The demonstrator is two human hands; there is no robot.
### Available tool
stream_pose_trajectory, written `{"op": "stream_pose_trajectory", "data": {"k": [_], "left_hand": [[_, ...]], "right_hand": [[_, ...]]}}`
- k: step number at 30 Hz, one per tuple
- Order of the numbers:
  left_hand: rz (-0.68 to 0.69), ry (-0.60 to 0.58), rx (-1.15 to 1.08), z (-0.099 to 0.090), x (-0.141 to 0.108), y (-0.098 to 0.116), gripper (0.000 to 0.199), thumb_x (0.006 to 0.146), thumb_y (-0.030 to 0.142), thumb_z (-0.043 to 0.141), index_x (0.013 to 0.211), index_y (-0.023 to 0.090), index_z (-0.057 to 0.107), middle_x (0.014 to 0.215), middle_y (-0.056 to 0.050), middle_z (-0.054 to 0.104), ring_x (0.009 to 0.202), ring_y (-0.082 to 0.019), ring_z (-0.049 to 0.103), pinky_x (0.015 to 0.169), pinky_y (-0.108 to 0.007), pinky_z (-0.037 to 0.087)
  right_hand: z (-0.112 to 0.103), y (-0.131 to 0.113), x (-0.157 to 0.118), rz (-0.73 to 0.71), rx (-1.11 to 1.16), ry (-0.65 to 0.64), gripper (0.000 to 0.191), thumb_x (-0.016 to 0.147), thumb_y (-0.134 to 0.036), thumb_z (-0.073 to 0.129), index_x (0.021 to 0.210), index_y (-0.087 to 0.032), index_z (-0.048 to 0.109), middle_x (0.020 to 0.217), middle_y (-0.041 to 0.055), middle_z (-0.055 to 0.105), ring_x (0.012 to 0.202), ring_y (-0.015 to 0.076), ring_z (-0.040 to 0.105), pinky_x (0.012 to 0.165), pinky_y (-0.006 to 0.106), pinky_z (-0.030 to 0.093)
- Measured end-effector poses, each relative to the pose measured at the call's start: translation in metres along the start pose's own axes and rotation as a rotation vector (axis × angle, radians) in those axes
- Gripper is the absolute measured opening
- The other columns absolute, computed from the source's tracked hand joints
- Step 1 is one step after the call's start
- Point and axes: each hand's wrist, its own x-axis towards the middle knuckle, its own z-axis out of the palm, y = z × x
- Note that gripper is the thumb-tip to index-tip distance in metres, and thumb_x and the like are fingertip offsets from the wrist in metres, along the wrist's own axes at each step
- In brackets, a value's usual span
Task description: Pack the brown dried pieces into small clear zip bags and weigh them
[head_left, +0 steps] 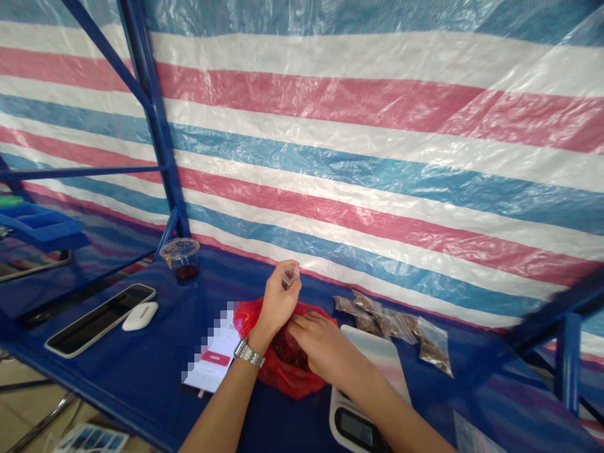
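Observation:
My left hand, with a metal-band watch on the wrist, is closed around a small clear plastic cup, held above the far side of a red plastic bag. Inside the opened bag lie dark brownish-red dried bits. My right hand reaches down into the bag, its fingers bent together and their tips hidden among the contents. Partly under my right forearm is a white kitchen scale with a dark display; its reading is unclear.
Several small clear zip bags with brown contents lie at the right. On the left are a phone, a white earbud case and a lidded cup of dark liquid. A paper lies beside the bag. Blue posts frame the table.

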Motion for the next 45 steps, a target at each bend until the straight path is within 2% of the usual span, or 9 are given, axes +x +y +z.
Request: {"op": "stream_pose_trajectory", "data": {"k": [5,11,16,21,27,30,33,37,45], "left_hand": [[0.006,-0.092,0.014,0.004,-0.002,0.003,0.029,0.083,0.017,0.060,0.111,0.021,0.060,0.083,0.002,0.058,0.073,-0.014,0.056,0.071,-0.027,0.046],[-0.105,-0.276,-0.176,0.019,-0.017,0.011,0.021,0.094,0.034,0.061,0.112,0.024,0.057,0.090,0.000,0.061,0.082,-0.018,0.062,0.076,-0.030,0.051],[-0.221,-0.464,-0.344,0.032,-0.031,0.014,0.029,0.101,0.046,0.055,0.121,0.026,0.055,0.121,-0.007,0.065,0.114,-0.023,0.065,0.098,-0.039,0.053],[-0.185,-0.662,-0.192,0.038,-0.044,0.025,0.039,0.103,0.052,0.049,0.133,0.028,0.056,0.138,-0.010,0.060,0.134,-0.024,0.056,0.117,-0.043,0.043],[-0.087,-0.518,-0.038,0.039,-0.045,0.028,0.032,0.104,0.045,0.050,0.130,0.028,0.058,0.130,-0.010,0.063,0.122,-0.023,0.059,0.111,-0.040,0.045],[0.059,-0.432,0.113,0.039,-0.040,0.019,0.027,0.106,0.037,0.046,0.126,0.026,0.059,0.122,-0.008,0.064,0.117,-0.022,0.059,0.109,-0.040,0.045],[0.224,-0.371,0.269,0.039,-0.036,0.013,0.023,0.106,0.029,0.045,0.123,0.024,0.060,0.118,-0.008,0.065,0.115,-0.023,0.058,0.107,-0.041,0.044],[0.286,-0.360,0.304,0.038,-0.036,0.014,0.021,0.106,0.024,0.043,0.117,0.024,0.061,0.112,-0.007,0.066,0.111,-0.022,0.061,0.102,-0.038,0.046],[0.365,-0.422,0.326,0.041,-0.037,0.016,0.018,0.102,0.014,0.047,0.105,0.023,0.062,0.105,-0.005,0.066,0.104,-0.021,0.062,0.097,-0.035,0.048]], "right_hand": [[-0.032,0.019,-0.009,0.004,0.135,0.118,0.033,0.090,-0.002,0.054,0.112,-0.018,0.073,0.118,0.0112,0.075,0.114,0.0251,0.068,0.104,0.039,0.050],[-0.087,0.026,-0.034,0.246,0.313,0.414,0.022,0.099,-0.018,0.059,0.118,-0.024,0.068,0.119,0.0070,0.073,0.109,0.0229,0.069,0.097,0.037,0.051],[-0.057,0.027,-0.054,0.314,0.549,0.427,0.045,0.093,-0.029,0.072,0.135,-0.027,0.056,0.131,0.0081,0.069,0.116,0.0245,0.067,0.102,0.041,0.051],[-0.036,0.042,-0.092,0.379,0.700,0.427,0.027,0.098,-0.033,0.064,0.124,-0.026,0.062,0.110,0.0041,0.074,0.096,0.0204,0.070,0.090,0.036,0.054],[-0.058,0.060,-0.130,0.486,0.600,0.176,0.029,0.095,-0.037,0.066,0.121,-0.025,0.070,0.098,0.0032,0.074,0.084,0.0198,0.065,0.078,0.033,0.054],[-0.060,0.064,-0.135,0.505,0.559,0.143,0.030,0.093,-0.038,0.068,0.120,-0.024,0.073,0.101,0.0033,0.074,0.082,0.0183,0.065,0.075,0.030,0.053],[-0.056,0.074,-0.136,0.553,0.455,0.295,0.028,0.098,-0.040,0.062,0.118,-0.024,0.073,0.106,0.0047,0.075,0.082,0.0185,0.064,0.074,0.030,0.051],[-0.048,0.094,-0.139,0.586,0.208,0.537,0.026,0.103,-0.038,0.054,0.107,-0.021,0.073,0.097,0.0066,0.074,0.077,0.0197,0.062,0.072,0.032,0.048],[-0.036,0.100,-0.133,0.596,0.157,0.713,0.026,0.104,-0.036,0.054,0.102,-0.020,0.073,0.097,0.0064,0.076,0.079,0.0201,0.067,0.074,0.031,0.049]]}}
